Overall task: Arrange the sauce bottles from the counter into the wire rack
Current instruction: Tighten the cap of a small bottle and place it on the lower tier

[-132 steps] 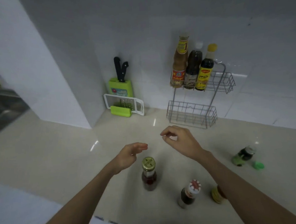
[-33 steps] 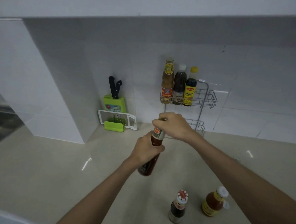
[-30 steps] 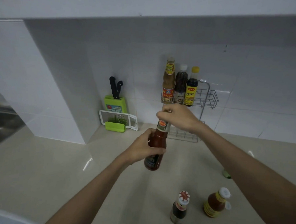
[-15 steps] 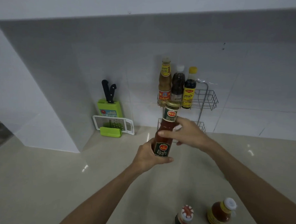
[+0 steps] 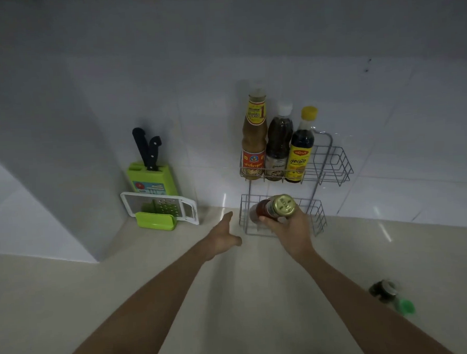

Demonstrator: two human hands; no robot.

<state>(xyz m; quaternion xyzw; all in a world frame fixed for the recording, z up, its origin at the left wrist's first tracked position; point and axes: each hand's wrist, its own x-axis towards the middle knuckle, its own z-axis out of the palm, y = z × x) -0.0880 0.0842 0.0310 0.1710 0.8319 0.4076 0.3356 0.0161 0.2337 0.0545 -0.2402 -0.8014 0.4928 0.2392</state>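
right hand (image 5: pixel 290 232) clamped round the red sauce bottle (image 5: pixel 272 209), tipped into the wire rack (image 5: pixel 317 218)'s lower basket, left end | left hand (image 5: pixel 222 238) spread open, empty, beside it | I'd stand it upright before letting go | top tier's three bottles (image 5: pixel 275 145) overhang it | green-capped bottle (image 5: pixel 390 296) waits at counter's right edge
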